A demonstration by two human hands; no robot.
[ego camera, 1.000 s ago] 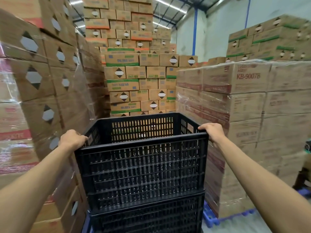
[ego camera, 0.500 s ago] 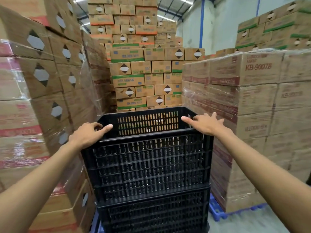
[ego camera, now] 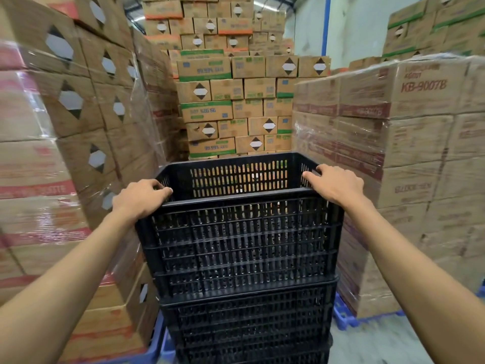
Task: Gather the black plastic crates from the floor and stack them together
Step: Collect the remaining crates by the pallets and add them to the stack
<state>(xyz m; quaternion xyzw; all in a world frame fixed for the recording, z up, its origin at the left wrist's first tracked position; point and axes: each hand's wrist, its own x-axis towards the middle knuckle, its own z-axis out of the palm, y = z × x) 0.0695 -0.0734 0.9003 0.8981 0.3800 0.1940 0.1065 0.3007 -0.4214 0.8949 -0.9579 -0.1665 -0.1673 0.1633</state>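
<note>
A black slotted plastic crate (ego camera: pixel 241 240) sits as the top of a stack, resting on a second black crate (ego camera: pixel 249 321) beneath it. My left hand (ego camera: pixel 140 198) lies on the near left corner of the top crate's rim, fingers curled over the edge. My right hand (ego camera: pixel 334 183) rests on the right rim, fingers curled over it and pointing left. The top crate is empty inside. The bottom of the stack is cut off by the frame.
Shrink-wrapped cardboard boxes on a blue pallet (ego camera: pixel 154 348) rise close on the left. Another wrapped box stack (ego camera: pixel 409 158) on a blue pallet stands close on the right. More boxes (ego camera: pixel 231 101) wall off the far end. Grey floor (ego camera: pixel 378 340) shows at the lower right.
Both hands let go of the crate's near corners, opened flat half a second ago, and now have settled back on the rim, slightly farther forward. The crate sits lower in view.
</note>
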